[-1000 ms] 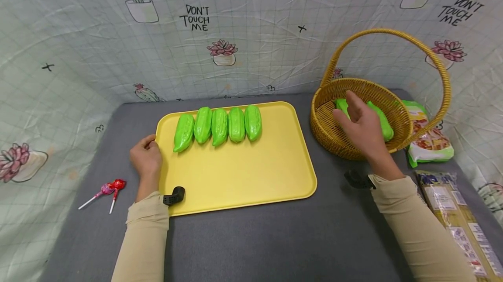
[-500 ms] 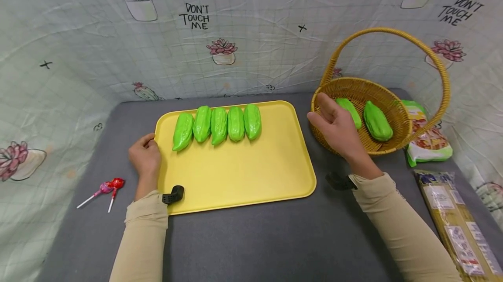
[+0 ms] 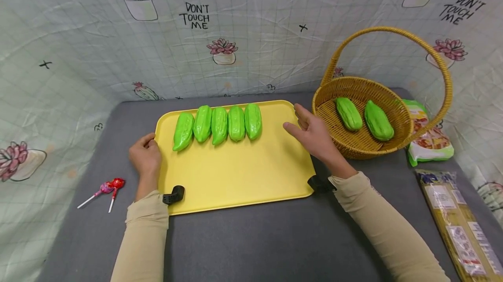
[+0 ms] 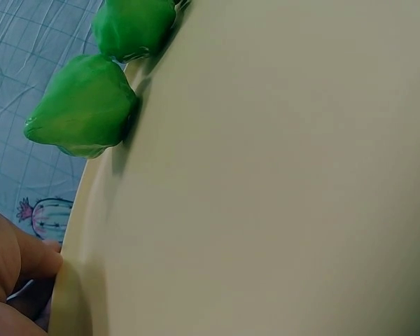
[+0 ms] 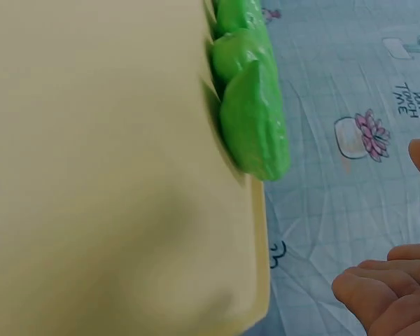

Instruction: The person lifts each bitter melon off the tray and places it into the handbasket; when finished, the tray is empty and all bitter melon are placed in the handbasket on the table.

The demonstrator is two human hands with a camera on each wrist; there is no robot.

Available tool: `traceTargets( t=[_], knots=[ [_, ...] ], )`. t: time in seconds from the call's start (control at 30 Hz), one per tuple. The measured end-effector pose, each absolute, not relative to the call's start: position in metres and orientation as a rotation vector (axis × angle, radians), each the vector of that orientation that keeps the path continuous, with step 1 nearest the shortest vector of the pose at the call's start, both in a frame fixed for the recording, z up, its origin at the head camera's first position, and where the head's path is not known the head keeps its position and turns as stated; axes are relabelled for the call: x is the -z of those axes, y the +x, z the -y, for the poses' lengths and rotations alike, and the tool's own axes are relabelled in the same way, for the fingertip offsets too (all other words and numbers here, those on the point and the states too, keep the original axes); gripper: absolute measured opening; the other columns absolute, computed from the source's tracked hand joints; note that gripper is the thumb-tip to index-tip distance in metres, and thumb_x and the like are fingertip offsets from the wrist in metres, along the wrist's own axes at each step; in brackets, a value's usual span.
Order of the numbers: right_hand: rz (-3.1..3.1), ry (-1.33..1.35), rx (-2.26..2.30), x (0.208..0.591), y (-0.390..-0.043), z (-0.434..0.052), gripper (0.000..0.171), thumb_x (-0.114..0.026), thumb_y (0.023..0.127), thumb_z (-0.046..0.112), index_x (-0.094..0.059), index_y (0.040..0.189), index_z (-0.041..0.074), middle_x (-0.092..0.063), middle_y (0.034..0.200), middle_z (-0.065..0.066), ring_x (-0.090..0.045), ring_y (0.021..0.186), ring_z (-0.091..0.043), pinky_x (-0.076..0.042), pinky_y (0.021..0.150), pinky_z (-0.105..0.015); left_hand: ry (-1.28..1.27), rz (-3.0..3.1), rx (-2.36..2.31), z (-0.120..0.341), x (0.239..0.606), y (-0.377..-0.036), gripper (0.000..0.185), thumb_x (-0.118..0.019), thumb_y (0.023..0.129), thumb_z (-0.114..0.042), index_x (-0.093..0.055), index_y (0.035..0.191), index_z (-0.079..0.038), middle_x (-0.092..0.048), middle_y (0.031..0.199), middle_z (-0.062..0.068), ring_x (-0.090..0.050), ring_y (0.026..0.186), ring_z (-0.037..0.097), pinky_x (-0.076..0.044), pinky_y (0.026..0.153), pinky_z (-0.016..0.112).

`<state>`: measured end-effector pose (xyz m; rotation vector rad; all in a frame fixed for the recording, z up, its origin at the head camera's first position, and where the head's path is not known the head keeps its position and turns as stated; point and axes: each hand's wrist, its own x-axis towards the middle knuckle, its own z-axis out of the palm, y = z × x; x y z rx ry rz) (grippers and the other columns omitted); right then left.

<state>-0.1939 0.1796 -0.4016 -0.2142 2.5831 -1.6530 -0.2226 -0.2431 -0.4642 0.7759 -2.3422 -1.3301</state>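
Grips the tray (image 3: 235,173) with left hand (image 3: 146,155), likely to steady its row of five green vegetables (image 3: 219,125), holding right hand (image 3: 315,137), fingers spread from thumb, above its right edge, near the basket's (image 3: 373,90) two.

Soft shadows across the tray (image 5: 105,140)

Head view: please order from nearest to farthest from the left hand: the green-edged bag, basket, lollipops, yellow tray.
From the left hand:
1. Yellow tray, its left edge at the hand
2. Lollipops, on the hand's left
3. Basket, right, beyond the tray
4. Green-edged bag, right, past the basket
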Motion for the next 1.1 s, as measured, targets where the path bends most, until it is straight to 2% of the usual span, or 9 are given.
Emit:
traceTargets(
  t=[0.37,0.53,0.87,0.9,0.93,0.97,1.0,1.03,1.1],
  knots=[
    [-2.477,-0.204,1.642,0.418,-0.204,-0.146,0.084,-0.065,0.1,0.036,-0.017,0.163,0.006,-0.016,0.171,-0.012,-0.021,0.158,-0.028,-0.029,0.125,-0.044,0.782,2.328,1.349,0.243,0.464,-0.22,0.036,-0.045,0.104,-0.008,-0.071,0.127,-0.001,-0.068,0.133,0.019,-0.059,0.131,0.032,-0.046,0.11,0.044],
    [-2.449,-0.189,1.626,0.424,-0.21,-0.133,0.088,-0.067,0.099,0.033,-0.015,0.163,0.003,-0.015,0.171,-0.014,-0.02,0.158,-0.031,-0.026,0.126,-0.045,0.783,2.317,1.363,0.243,0.464,-0.221,0.035,-0.046,0.103,-0.008,-0.072,0.126,-0.001,-0.069,0.132,0.019,-0.059,0.131,0.031,-0.046,0.11,0.044],
    [-2.468,-0.177,1.544,0.433,-0.218,-0.115,0.096,-0.074,0.094,0.032,-0.014,0.163,0.0,-0.02,0.169,-0.018,-0.028,0.155,-0.033,-0.032,0.123,-0.05,0.793,2.322,1.366,0.24,0.464,-0.222,0.034,-0.047,0.104,-0.008,-0.072,0.126,-0.002,-0.069,0.132,0.018,-0.06,0.13,0.031,-0.046,0.109,0.043],
    [-2.473,-0.186,1.547,0.433,-0.218,-0.114,0.095,-0.074,0.094,0.031,-0.016,0.163,0.001,-0.033,0.164,-0.022,-0.04,0.148,-0.034,-0.038,0.119,-0.048,0.793,2.319,1.363,0.241,0.464,-0.222,0.034,-0.047,0.104,-0.008,-0.072,0.126,-0.002,-0.069,0.132,0.018,-0.06,0.13,0.031,-0.046,0.109,0.043],
    [-2.48,-0.198,1.553,0.434,-0.219,-0.112,0.093,-0.074,0.094,0.03,-0.019,0.163,0.002,-0.048,0.151,-0.025,-0.052,0.135,-0.033,-0.045,0.111,-0.046,0.792,2.315,1.362,0.241,0.464,-0.222,0.034,-0.047,0.104,-0.008,-0.072,0.126,-0.001,-0.069,0.132,0.018,-0.06,0.13,0.031,-0.047,0.109,0.043],
    [-2.489,-0.21,1.558,0.435,-0.22,-0.11,0.09,-0.075,0.094,0.029,-0.023,0.162,0.003,-0.06,0.131,-0.025,-0.06,0.116,-0.033,-0.05,0.098,-0.043,0.791,2.312,1.361,0.241,0.464,-0.222,0.034,-0.048,0.104,-0.008,-0.072,0.126,-0.001,-0.069,0.132,0.018,-0.06,0.13,0.031,-0.047,0.109,0.043],
    [-2.505,-0.222,1.562,0.436,-0.221,-0.108,0.086,-0.075,0.093,0.028,-0.027,0.161,0.005,-0.062,0.108,-0.02,-0.06,0.096,-0.03,-0.05,0.085,-0.039,0.79,2.31,1.362,0.242,0.464,-0.222,0.034,-0.048,0.103,-0.008,-0.072,0.126,-0.001,-0.069,0.131,0.018,-0.06,0.129,0.031,-0.047,0.108,0.043],
    [-2.518,-0.234,1.566,0.437,-0.222,-0.106,0.082,-0.075,0.093,0.027,-0.032,0.16,0.007,-0.055,0.089,-0.015,-0.052,0.08,-0.027,-0.044,0.074,-0.037,0.787,2.308,1.36,0.242,0.464,-0.222,0.034,-0.048,0.103,-0.008,-0.072,0.126,-0.001,-0.07,0.131,0.019,-0.061,0.129,0.031,-0.047,0.107,0.043],
    [-2.528,-0.25,1.576,0.439,-0.223,-0.103,0.077,-0.076,0.092,0.026,-0.038,0.157,0.011,-0.032,0.075,-0.008,-0.033,0.068,-0.025,-0.031,0.065,-0.035,0.782,2.303,1.357,0.243,0.465,-0.222,0.033,-0.049,0.103,-0.007,-0.073,0.125,-0.001,-0.07,0.13,0.019,-0.061,0.127,0.031,-0.048,0.106,0.043]
  ],
)
